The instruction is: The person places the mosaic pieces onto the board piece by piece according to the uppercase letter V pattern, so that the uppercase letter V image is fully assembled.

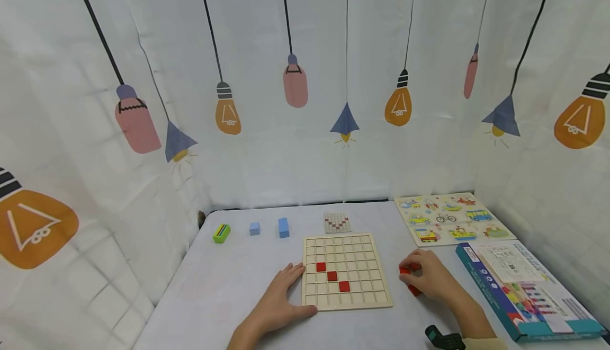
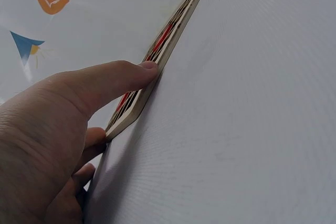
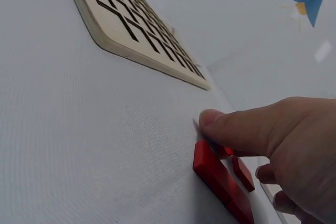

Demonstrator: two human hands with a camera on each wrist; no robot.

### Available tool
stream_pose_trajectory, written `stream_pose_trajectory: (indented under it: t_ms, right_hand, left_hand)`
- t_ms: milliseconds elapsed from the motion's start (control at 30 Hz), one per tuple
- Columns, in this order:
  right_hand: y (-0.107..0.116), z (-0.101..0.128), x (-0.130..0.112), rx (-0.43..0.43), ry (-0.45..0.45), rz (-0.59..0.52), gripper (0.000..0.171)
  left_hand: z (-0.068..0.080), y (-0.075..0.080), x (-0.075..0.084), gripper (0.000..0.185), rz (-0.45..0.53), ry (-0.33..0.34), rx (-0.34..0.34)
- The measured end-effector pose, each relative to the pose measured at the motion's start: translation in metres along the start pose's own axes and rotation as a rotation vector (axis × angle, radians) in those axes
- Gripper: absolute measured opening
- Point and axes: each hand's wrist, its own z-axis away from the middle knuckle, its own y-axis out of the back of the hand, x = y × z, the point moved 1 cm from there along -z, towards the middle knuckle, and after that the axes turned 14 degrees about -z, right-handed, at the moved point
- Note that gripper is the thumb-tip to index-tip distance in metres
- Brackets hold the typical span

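A wooden grid board [image 1: 352, 298] lies on the white table, with three red square tiles [image 1: 332, 276] set diagonally in its cells. My left hand [image 1: 281, 305] rests at its lower-left corner, fingers straight along the left side and thumb on the near edge, as the left wrist view also shows. To the right of the board, my right hand [image 1: 431, 276] pinches a red tile [image 3: 224, 152] between thumb and fingertips, low over the table. Other loose red tiles [image 3: 214, 174] lie right beside those fingers. The hand covers part of this group.
Behind the board lies a small pattern card [image 1: 337, 223]. Two blue blocks [image 1: 283, 227] and a green striped block [image 1: 221, 233] stand at the back left. On the right are a picture puzzle board [image 1: 405, 217] and a flat blue-edged box [image 1: 491, 299].
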Motion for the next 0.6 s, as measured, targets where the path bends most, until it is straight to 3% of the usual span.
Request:
stream_pose_trajectory:
  t_ms: [267,600]
  right_hand:
    - [-0.004,0.000,-0.004,0.011,-0.013,-0.047,0.023]
    - [-0.019,-0.005,-0.006,0.034,0.051,-0.111,0.021]
  left_hand:
    - [0.000,0.001,0.000,0.111,0.002,-0.003,0.003]
    - [0.001,0.000,-0.001,0.111,0.010,-0.001,-0.003]
